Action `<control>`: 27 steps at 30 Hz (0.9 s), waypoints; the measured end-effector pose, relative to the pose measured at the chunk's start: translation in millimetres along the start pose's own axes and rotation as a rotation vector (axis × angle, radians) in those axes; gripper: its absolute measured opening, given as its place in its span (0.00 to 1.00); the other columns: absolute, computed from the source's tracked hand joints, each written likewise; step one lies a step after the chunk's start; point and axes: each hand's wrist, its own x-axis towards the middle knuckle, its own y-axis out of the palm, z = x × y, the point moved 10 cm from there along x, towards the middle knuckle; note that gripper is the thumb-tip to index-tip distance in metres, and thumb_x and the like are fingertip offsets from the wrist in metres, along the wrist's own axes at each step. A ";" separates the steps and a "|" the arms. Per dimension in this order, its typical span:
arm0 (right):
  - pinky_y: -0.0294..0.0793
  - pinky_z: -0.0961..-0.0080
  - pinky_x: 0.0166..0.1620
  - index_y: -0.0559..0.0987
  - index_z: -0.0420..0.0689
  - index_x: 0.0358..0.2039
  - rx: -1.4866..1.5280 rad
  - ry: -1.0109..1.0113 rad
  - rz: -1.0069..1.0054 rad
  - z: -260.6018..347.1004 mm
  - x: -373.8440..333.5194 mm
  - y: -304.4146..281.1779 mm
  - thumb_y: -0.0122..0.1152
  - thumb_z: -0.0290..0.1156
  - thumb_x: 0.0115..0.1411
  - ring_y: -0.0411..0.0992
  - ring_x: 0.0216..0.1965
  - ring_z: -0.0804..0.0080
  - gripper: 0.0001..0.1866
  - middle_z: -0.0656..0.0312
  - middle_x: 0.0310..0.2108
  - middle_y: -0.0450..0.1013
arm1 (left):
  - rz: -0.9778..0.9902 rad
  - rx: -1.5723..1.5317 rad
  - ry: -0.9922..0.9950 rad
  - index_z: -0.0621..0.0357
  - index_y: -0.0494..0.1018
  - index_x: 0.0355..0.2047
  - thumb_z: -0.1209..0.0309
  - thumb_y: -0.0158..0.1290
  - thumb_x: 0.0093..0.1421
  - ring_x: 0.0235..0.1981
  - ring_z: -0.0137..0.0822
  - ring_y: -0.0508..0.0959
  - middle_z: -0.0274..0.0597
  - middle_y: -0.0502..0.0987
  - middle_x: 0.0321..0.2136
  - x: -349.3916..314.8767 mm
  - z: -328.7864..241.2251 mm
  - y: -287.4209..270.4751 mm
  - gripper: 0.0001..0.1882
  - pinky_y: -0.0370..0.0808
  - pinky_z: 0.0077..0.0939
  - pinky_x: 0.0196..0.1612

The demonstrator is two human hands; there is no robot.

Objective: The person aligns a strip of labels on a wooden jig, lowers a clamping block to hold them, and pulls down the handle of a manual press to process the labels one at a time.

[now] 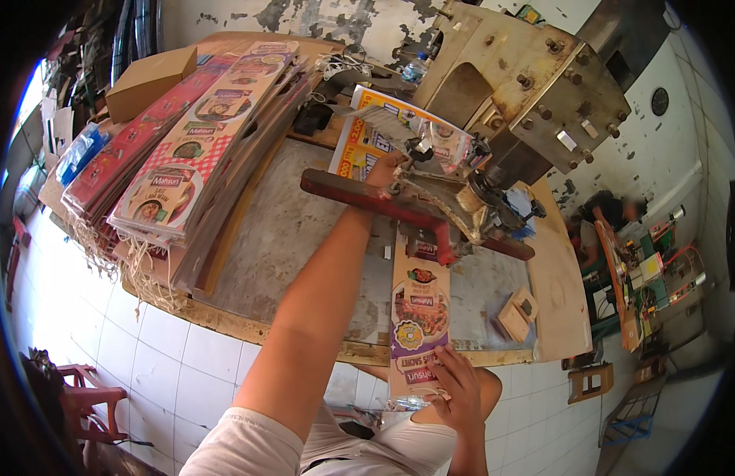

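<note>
A long printed cardboard strip (419, 309) with food pictures lies under the press and reaches over the table's near edge. My right hand (456, 386) grips its near end at the right edge, fingers on the printed face. My left arm stretches forward past a dark red bar (343, 190). My left hand (387, 170) is behind that bar, beside the metal press tooling (447, 198) and orange and blue printed sheets (359, 151). Its fingers are partly hidden, so I cannot see what they hold. The far end of the strip disappears beneath the tooling.
The heavy press head (534, 79) overhangs the table's right side. Stacks of printed strips with strings (193, 151) and a cardboard box (149, 83) fill the left. A wooden block (514, 317) lies near the right edge. A red stool (90, 397) stands lower left; a person (589, 238) is farther right.
</note>
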 end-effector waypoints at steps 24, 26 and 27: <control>0.63 0.41 0.75 0.82 0.46 0.68 -0.027 0.075 -0.009 -16.3 28.6 10.4 0.66 0.59 0.70 0.67 0.77 0.45 0.36 0.52 0.75 0.72 | -0.015 0.060 -0.002 0.64 0.81 0.58 0.72 0.61 0.75 0.42 0.27 0.83 0.36 0.87 0.45 50.3 61.3 -15.9 0.15 0.79 0.27 0.43; 0.63 0.40 0.75 0.82 0.46 0.68 -0.033 0.055 -0.007 -15.7 35.6 12.8 0.67 0.58 0.69 0.67 0.78 0.46 0.36 0.52 0.75 0.72 | -0.024 0.069 -0.014 0.64 0.82 0.58 0.71 0.61 0.75 0.42 0.27 0.83 0.36 0.87 0.45 50.0 54.3 -24.2 0.15 0.79 0.27 0.42; 0.63 0.40 0.75 0.82 0.47 0.68 -0.035 0.038 -0.003 -14.2 40.6 14.2 0.67 0.57 0.69 0.67 0.78 0.46 0.35 0.52 0.75 0.72 | -0.031 0.075 -0.021 0.64 0.82 0.58 0.71 0.61 0.75 0.42 0.27 0.83 0.36 0.87 0.45 49.8 46.9 -31.6 0.15 0.79 0.27 0.42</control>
